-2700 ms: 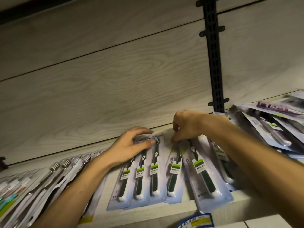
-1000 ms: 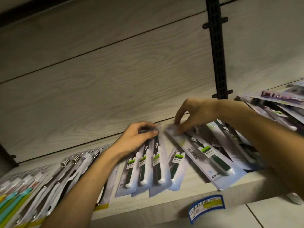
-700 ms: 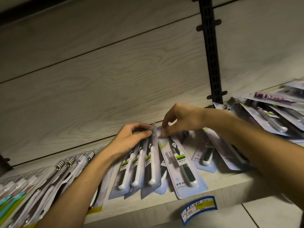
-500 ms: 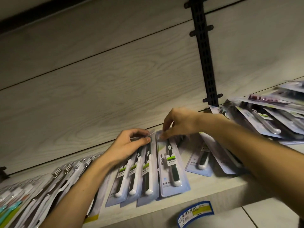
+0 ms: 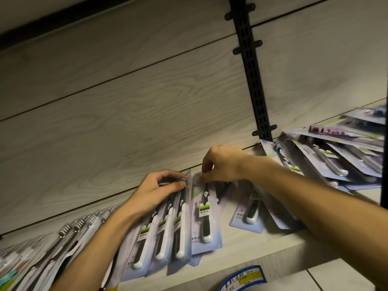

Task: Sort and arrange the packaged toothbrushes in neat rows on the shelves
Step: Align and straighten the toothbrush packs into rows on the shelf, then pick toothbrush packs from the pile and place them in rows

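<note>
Head view: the left hand (image 5: 156, 191) lies on a row of three overlapping toothbrush packs (image 5: 168, 225) on the wooden shelf (image 5: 262, 252), fingers curled over their top edges with the thumb pressed against the rightmost pack; the right hand (image 5: 222, 163) pinches the top edge of a fourth toothbrush pack (image 5: 204, 217) between thumb and fingertips, this pack lying flat just beside the row on its right and touching it. Further right on the same shelf, one loose pack (image 5: 249, 213) lies partly under the right forearm; a disordered pile of packs (image 5: 336, 158) sits beside the black slotted upright (image 5: 253, 76); another row of packs (image 5: 69, 238) lies to the left; a blue-and-yellow price label (image 5: 243, 279) is fixed to the shelf's front edge.
</note>
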